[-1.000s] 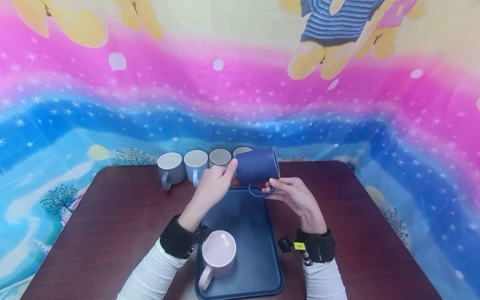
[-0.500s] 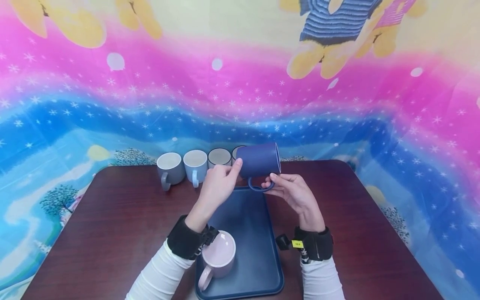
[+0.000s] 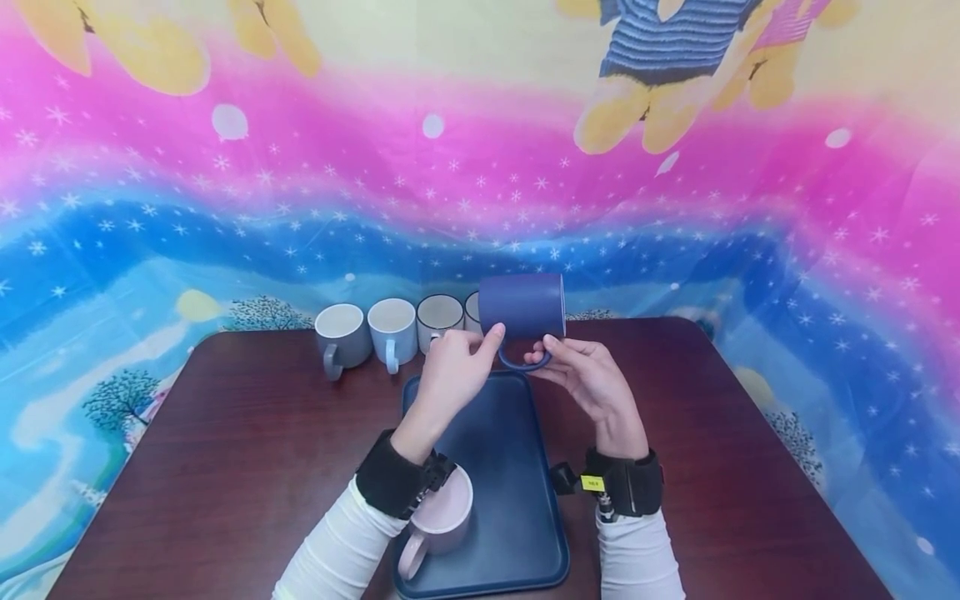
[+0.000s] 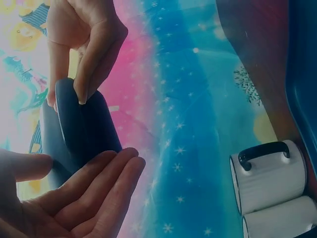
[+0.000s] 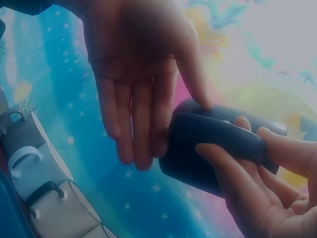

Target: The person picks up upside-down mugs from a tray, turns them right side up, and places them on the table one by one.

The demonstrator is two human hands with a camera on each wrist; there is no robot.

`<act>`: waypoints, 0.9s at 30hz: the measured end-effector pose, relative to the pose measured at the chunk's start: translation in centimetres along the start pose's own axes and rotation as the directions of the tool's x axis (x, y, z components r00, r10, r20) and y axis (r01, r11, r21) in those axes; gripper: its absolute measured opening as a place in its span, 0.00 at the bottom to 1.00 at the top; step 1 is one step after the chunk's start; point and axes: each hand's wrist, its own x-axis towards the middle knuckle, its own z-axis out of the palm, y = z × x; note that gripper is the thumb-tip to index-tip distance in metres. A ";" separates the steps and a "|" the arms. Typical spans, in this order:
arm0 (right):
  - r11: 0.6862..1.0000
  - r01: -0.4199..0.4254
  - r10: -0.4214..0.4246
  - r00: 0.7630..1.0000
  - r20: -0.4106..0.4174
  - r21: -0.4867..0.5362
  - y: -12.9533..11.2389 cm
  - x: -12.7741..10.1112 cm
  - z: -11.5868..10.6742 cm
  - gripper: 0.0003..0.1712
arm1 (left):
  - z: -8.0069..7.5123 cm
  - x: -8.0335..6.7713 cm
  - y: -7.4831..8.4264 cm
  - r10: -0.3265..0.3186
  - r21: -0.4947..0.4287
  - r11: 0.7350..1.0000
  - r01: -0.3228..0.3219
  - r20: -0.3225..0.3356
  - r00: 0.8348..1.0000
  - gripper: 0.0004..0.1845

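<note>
A navy mug point(image 3: 521, 304) is held up on its side above the far end of the tray, its mouth to the right and its handle downward. My right hand point(image 3: 596, 383) pinches the mug's handle point(image 5: 223, 131) between thumb and fingers. At the base end, my left hand point(image 3: 459, 367) has the mug between its thumb and fingertips, the fingers nearly straight. The left wrist view shows the left fingers point(image 4: 106, 191) beside the dark mug body. A pink mug point(image 3: 450, 512) stands upright on the dark blue tray point(image 3: 517, 500), partly behind the left wrist strap.
Along the back of the brown table point(image 3: 262, 442) stand a grey mug point(image 3: 347, 343), a light blue mug point(image 3: 401, 340) and a white mug with a black rim point(image 3: 440, 325). Another pale mug point(image 3: 472, 312) is mostly hidden by the navy one. A printed cloth point(image 3: 360, 167) hangs behind.
The navy mug has risen slightly and turned from a slant to nearly level. My left hand has shifted right with its base, and my right hand has moved up a little.
</note>
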 end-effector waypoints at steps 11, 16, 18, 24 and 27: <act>0.999 -0.010 0.012 0.998 -0.054 0.039 0.2 0.3 0.7 0.17 | 0.7 0.8 -0.4 -0.025 -0.118 0.993 0.026 0.009 1.000 0.17; 0.995 -0.002 0.007 0.999 -0.050 0.098 0.6 0.6 1.1 0.17 | 0.8 1.1 -0.7 -0.094 -0.337 0.936 0.106 0.053 0.994 0.15; 0.993 0.000 0.006 0.999 -0.043 0.117 0.8 0.7 1.2 0.17 | 0.8 1.3 -0.9 -0.112 -0.434 0.890 0.138 0.085 0.990 0.15; 0.994 -0.001 0.005 0.999 -0.040 0.106 1.3 0.9 1.5 0.17 | 1.1 1.5 -1.3 -0.134 -0.672 0.703 0.234 0.198 0.971 0.15; 0.996 -0.009 0.013 0.999 -0.047 0.084 1.4 0.9 1.5 0.16 | 1.2 1.7 -1.5 -0.121 -0.783 0.552 0.287 0.265 0.957 0.11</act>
